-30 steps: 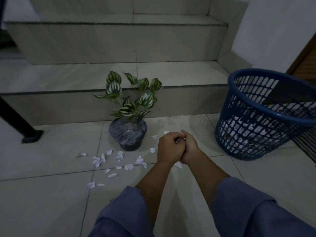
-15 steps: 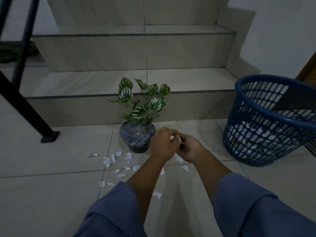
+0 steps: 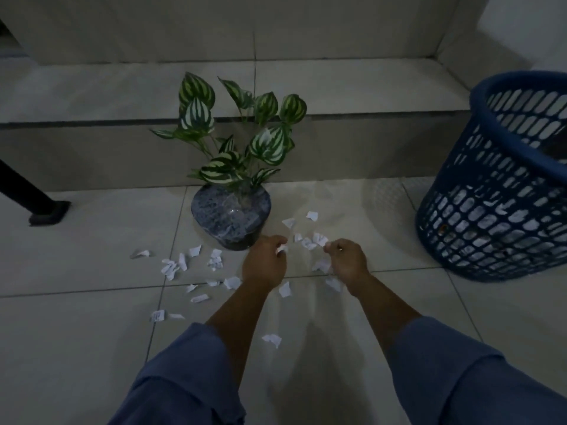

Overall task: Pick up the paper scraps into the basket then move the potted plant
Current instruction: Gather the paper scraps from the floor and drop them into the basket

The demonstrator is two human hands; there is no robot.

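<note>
Most paper scraps litter the floor, some lie in the basket, the potted plant awaits; the left hand pinches one, the right hand curls, hold unclear.

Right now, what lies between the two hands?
A few scraps on the floor lie between the left hand and right hand, seen in the head view.

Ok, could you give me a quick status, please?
Left hand pinches a scrap; right hand curled, grip unclear. Paper scraps litter floor. Potted plant untouched.
</note>
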